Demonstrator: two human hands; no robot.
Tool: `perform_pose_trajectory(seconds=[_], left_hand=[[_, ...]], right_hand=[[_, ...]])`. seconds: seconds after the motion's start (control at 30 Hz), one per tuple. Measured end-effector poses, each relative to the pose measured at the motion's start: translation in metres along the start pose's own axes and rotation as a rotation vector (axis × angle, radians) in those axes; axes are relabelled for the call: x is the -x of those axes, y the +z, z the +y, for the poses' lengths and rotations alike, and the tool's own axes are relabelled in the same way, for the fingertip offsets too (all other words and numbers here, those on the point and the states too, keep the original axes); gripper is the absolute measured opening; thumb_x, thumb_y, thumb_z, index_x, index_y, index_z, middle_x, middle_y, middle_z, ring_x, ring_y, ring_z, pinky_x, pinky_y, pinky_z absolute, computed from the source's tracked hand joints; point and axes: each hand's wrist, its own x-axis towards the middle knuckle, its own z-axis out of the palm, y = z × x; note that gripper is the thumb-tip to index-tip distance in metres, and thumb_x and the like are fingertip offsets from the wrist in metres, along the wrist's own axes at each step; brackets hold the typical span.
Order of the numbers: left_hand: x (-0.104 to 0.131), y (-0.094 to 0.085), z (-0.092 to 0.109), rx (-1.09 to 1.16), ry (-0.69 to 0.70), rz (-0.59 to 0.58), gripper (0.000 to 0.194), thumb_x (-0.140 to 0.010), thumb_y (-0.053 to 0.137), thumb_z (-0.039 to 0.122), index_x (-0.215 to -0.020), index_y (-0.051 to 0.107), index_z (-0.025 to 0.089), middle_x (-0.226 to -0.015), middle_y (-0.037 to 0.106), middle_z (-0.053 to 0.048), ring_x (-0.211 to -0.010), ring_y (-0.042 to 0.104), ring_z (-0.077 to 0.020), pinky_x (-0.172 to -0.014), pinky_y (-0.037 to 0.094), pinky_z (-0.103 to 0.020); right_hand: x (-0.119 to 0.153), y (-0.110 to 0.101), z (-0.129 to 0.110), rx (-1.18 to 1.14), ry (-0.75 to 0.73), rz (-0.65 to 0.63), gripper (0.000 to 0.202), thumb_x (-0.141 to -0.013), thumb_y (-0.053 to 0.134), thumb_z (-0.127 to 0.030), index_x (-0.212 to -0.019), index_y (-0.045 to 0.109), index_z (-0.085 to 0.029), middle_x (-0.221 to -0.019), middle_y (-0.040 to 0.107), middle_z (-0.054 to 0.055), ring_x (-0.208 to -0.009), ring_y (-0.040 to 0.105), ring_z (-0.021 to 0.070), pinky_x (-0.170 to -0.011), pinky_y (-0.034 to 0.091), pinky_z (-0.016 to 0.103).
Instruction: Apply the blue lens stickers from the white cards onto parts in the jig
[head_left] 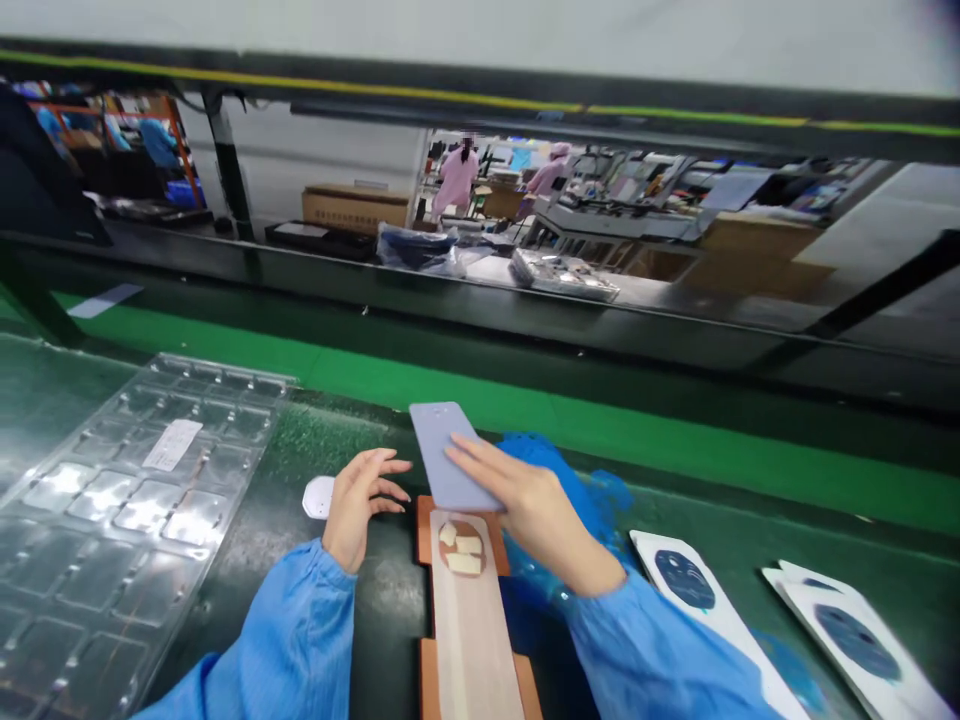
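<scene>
My right hand point(529, 495) holds a flat grey-lilac panel point(442, 445) with rounded corners, its fingers lying across the panel's face. The panel is tilted above the far end of an orange-brown fixture point(425, 530). On that fixture lies a long pale strip point(476, 640) with a round brown area holding several cream-coloured pieces point(465, 563). To the left of the panel, my left hand point(360, 505) is raised with its fingers apart and nothing in them. Beside its wrist, a small white octagonal piece point(318, 497) rests on the dark green table.
A clear plastic tray point(169, 445) with a white label covers the left side. Crumpled blue film point(592, 495) lies behind my right hand. White panels with dark round areas point(720, 625) are at the right. A shelf edge point(480, 95) crosses above; people work beyond.
</scene>
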Motion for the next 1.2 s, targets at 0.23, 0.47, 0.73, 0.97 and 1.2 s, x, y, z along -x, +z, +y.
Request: perform_pose_trajectory(seconds=[0.23, 0.47, 0.73, 0.97, 1.2], left_hand=[[-0.010, -0.010, 0.007, -0.440, 0.222, 0.016, 0.040, -0.080, 0.061, 0.053, -0.097, 0.061, 0.017, -0.090, 0.069, -0.006, -0.062, 0.060, -0.0128, -0.057, 0.049, -0.026], [-0.006, -0.064, 0.052, -1.660, 0.222, 0.204, 0.022, -0.085, 0.062, 0.037, -0.100, 0.061, 0.020, -0.106, 0.062, -0.008, -0.097, 0.064, -0.0269, -0.077, 0.047, -0.035], [-0.003, -0.064, 0.054, -1.752, -0.124, 0.125, 0.050, -0.065, 0.083, 0.039, -0.101, 0.054, 0.020, -0.116, 0.060, -0.009, -0.104, 0.064, -0.0300, -0.075, 0.046, -0.032], [-0.015, -0.052, 0.045, -1.098, 0.106, -0.056, 0.019, -0.072, 0.070, 0.026, -0.083, 0.057, 0.018, -0.066, 0.063, 0.002, -0.063, 0.060, -0.0146, -0.063, 0.041, -0.025], [0.002, 0.008, 0.009, -0.846, 0.193, -0.253, 0.024, -0.077, 0.067, 0.037, -0.084, 0.068, 0.014, -0.071, 0.067, -0.003, -0.065, 0.059, -0.0132, -0.062, 0.045, -0.023]], right_hand=[[-0.038, 0.023, 0.065, 0.098, 0.228, 0.137, 0.045, -0.096, 0.061, -0.032, -0.137, 0.052, -0.017, -0.137, 0.056, 0.013, -0.118, 0.059, 0.0262, -0.101, 0.050, 0.051], [0.068, 0.013, 0.057, 0.114, 0.281, 0.125, 0.050, -0.103, 0.038, -0.039, -0.149, 0.040, -0.019, -0.134, 0.059, 0.015, -0.120, 0.060, 0.0290, -0.094, 0.058, 0.043], [0.141, -0.026, 0.031, 0.189, 0.354, 0.194, 0.057, -0.101, 0.040, -0.049, -0.150, 0.041, -0.018, -0.118, 0.068, 0.017, -0.093, 0.071, 0.0313, -0.058, 0.060, 0.039], [0.119, -0.020, 0.003, -0.029, 0.362, 0.290, 0.039, -0.102, 0.047, -0.033, -0.138, 0.053, -0.020, -0.121, 0.068, 0.011, -0.105, 0.068, 0.0253, -0.089, 0.059, 0.038], [0.071, -0.010, -0.042, -0.402, 0.236, 0.252, 0.027, -0.099, 0.048, -0.017, -0.123, 0.061, -0.015, -0.119, 0.069, 0.009, -0.109, 0.065, 0.0206, -0.093, 0.057, 0.037]])
